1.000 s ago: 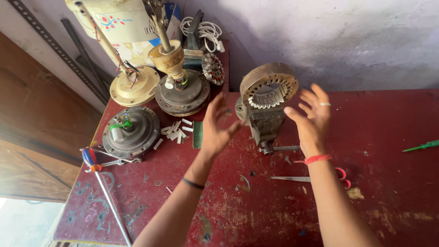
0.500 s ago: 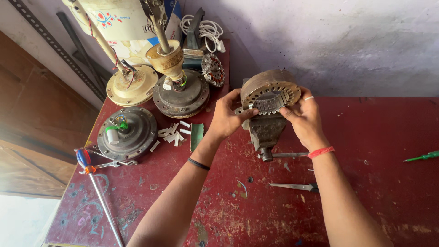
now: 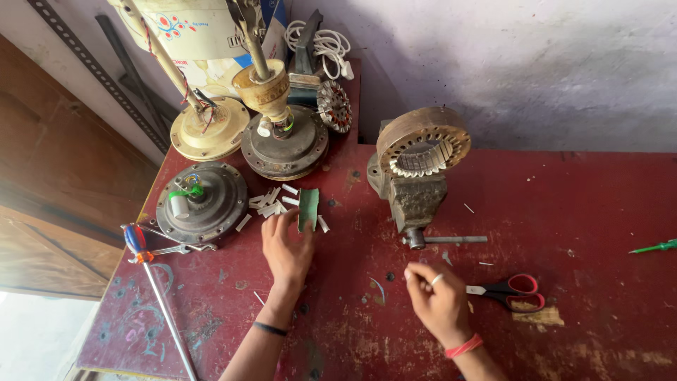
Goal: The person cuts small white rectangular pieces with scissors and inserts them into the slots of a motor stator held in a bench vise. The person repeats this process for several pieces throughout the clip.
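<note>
Both hands have left the stator core (image 3: 422,144) clamped in the bench vise (image 3: 412,197), where half a second ago they cupped it from either side; they now lie lower on the red table (image 3: 585,212), nearer the person. The left hand (image 3: 288,248) rests palm down with the fingers spread loosely and extended forward; the fingertips touch or nearly touch the lower edge of a green folded sheet (image 3: 308,208), and no grasp is formed. This sheet is a small rectangular piece, dull green, lying flat just right of a scatter of white paper strips (image 3: 271,203) and between the grey motor housing (image 3: 203,201) and the vise. The right hand (image 3: 438,300) is curled, with thumb and forefinger pinched together; whether they hold anything cannot be told. A ring shows on one finger and a red band on the wrist. Red-handled scissors (image 3: 511,291) lie just beside the right hand, blades pointing toward it. The stator core is a rusty brown ring with pale slot liners around its inner bore, standing tilted in the vise, untouched. A screwdriver with a red and blue handle (image 3: 137,243) lies at the left table edge.
</note>
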